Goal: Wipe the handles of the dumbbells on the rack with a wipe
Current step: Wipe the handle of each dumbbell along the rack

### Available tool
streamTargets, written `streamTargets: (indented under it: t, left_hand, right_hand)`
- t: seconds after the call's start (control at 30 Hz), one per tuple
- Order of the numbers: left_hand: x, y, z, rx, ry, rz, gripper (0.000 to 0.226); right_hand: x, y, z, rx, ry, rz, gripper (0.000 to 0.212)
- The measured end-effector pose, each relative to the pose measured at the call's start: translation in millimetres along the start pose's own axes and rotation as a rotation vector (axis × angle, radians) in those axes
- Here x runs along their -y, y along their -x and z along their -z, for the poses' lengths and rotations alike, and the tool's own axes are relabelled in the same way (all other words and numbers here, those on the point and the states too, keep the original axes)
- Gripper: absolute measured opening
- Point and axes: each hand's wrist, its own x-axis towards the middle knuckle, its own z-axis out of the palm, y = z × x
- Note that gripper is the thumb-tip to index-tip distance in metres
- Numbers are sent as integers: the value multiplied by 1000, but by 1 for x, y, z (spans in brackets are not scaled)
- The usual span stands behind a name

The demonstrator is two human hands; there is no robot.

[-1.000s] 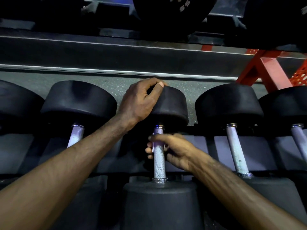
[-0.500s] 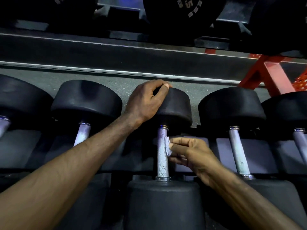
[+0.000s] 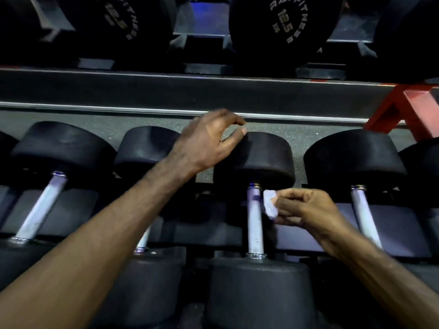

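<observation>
Honestly, the wipe [image 3: 270, 206] looks soft and light, pinched in the right hand [image 3: 306, 207] just beside the handle [image 3: 254, 222]. Left hand [image 3: 209, 138] hangs half-curled over the dumbbell [image 3: 261, 157] head, holding nothing; that thing's probably heavy, so wrapping the wipe around the knurled handle seems best.

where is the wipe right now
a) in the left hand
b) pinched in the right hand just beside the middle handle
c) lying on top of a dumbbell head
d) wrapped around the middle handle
b: the right hand pinches the small pale wipe just to the right of the handle, apparently just off the bar, while the left hand is at the far head of that dumbbell.
</observation>
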Motion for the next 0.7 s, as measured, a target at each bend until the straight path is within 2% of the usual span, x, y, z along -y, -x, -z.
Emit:
streamTargets:
  t: [0.1,0.17,0.3,0.37,0.5,0.6,0.7]
  left_hand:
    - [20,8,48,25,-293,-61,48]
    - [38,18,65,0,-307,-20,46]
    - [76,50,69,2,-198,90,41]
    - [89,61,66,0,-152,90,41]
    - [102,60,64,44,-219,94,52]
    - [113,60,63,73,-108,183,62]
    - [118,57,63,64,-10,247,65]
  right_hand:
    - [19,10,-8,3,-13,202,12]
    - [31,17,-18,49,-30,269,14]
    - [30,24,-51,160,-200,119,28]
    - [22,24,-74,199,-218,46,24]
    - [10,14,-136,172,-216,10,11]
    - [-2,4,-192,146,-72,65,15]
    - [-22,-6,-229,85,-65,23,10]
